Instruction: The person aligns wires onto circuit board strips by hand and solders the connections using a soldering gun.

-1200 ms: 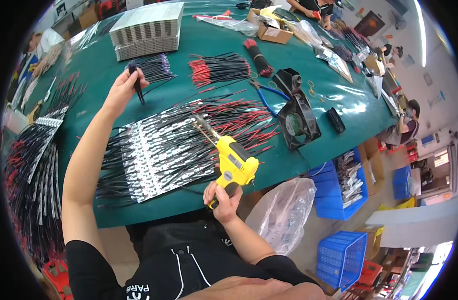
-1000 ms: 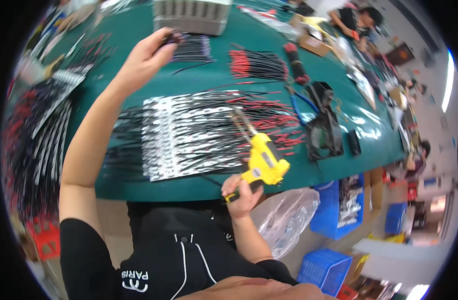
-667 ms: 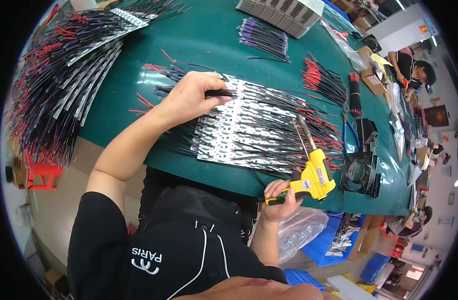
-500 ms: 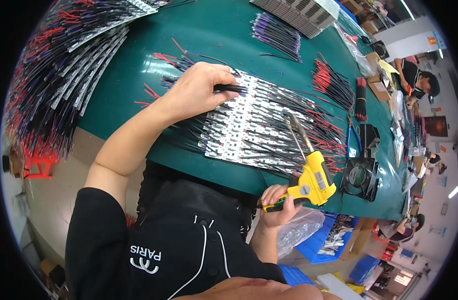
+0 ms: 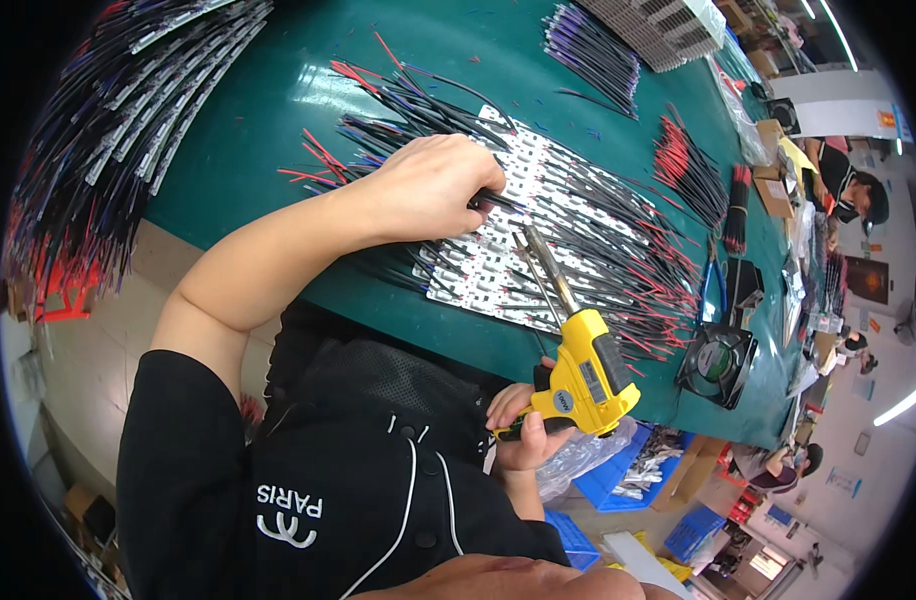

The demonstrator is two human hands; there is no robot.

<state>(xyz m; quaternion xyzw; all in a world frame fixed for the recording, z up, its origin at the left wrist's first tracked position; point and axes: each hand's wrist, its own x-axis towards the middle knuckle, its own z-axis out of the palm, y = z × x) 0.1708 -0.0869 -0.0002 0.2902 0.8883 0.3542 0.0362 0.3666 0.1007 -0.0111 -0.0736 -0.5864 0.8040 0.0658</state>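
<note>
My left hand [image 5: 428, 190] pinches a few black wires [image 5: 502, 202] over a panel of white circuit boards [image 5: 523, 152] on the green table. Their ends point right, onto the boards. Rows of black wires with red ends [image 5: 633, 265] fan out from the panel's right side, and more black, red and purple-tipped wires [image 5: 393, 100] stick out on its left. Below the panel, my right hand [image 5: 523, 430] is closed around the grip of a yellow soldering gun [image 5: 588, 372]. Its metal tip slants up over the boards, close to the held wire ends; whether they touch I cannot tell.
Stacked wired boards [image 5: 143, 130] fill the far left. Purple-tipped wires [image 5: 593, 60], red-tipped wires [image 5: 690, 165], blue-handled pliers [image 5: 714, 285] and a small black fan [image 5: 718, 365] lie on the right. A blue bin [image 5: 618, 475] stands below the table edge. Another person [image 5: 850, 185] sits farther off.
The soldering gun has swung left, bringing its tip from the right-hand wires to the ends held by my left hand. My left hand has come nearer along the panel. The whole view has shifted somewhat.
</note>
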